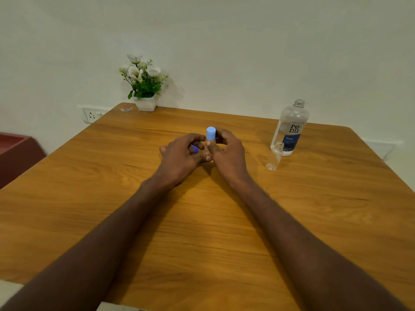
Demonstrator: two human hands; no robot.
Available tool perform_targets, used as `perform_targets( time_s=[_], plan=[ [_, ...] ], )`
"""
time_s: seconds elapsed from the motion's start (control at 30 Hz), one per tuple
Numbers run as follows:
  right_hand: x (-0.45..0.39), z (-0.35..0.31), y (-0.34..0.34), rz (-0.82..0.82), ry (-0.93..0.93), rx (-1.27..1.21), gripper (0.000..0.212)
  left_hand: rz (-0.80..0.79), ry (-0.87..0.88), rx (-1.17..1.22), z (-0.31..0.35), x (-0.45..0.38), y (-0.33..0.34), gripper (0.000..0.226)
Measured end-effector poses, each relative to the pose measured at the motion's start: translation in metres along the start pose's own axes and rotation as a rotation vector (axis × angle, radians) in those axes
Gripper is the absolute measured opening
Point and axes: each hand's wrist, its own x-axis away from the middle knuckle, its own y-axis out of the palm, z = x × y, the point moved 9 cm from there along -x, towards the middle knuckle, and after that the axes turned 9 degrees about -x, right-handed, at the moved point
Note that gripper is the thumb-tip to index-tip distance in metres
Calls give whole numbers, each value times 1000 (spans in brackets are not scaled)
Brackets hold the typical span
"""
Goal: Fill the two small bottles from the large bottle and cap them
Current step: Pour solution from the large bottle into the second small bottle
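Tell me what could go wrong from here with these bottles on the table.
1. The large bottle stands uncapped near the table's far right edge; a stray reach could topple and spill it.
2. The open small bottle stands right against it, so lifting the large one might knock it over.
3. The left hand holds a dark blue cap while the right hand grips the light-blue-capped bottle; the loose cap could slip out.

One head-worn wide-angle view looks forward and down over the bench (pixel 224 232), facing the wall (pixel 224 41) at 12 o'clock. Both forearms enter from 6 o'clock; the hands (pixel 202 151) sit near, mid-frame.
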Motion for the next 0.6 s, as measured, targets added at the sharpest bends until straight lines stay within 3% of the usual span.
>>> perform_targets(
  time_s=[0.17, 0.33, 0.4, 0.5, 0.6],
  plan=[
    [8, -13, -10, 52, -60, -87, 50, 67, 32, 29, 5, 5, -9, 47],
    [26, -63, -68, 318, -346, -150, 36, 508, 212, 144, 30, 28, -56, 17],
    [32, -78, -103, 427, -443, -169, 33, 592, 321, 177, 54, 38, -60, 10],
    [33, -77, -161, 604, -485, -133, 34, 501, 432, 207, 97, 43, -33, 10],
    [23, -53, -208, 698, -372, -85, 42, 271, 347, 152, 116, 42, 23, 32]
  ],
)
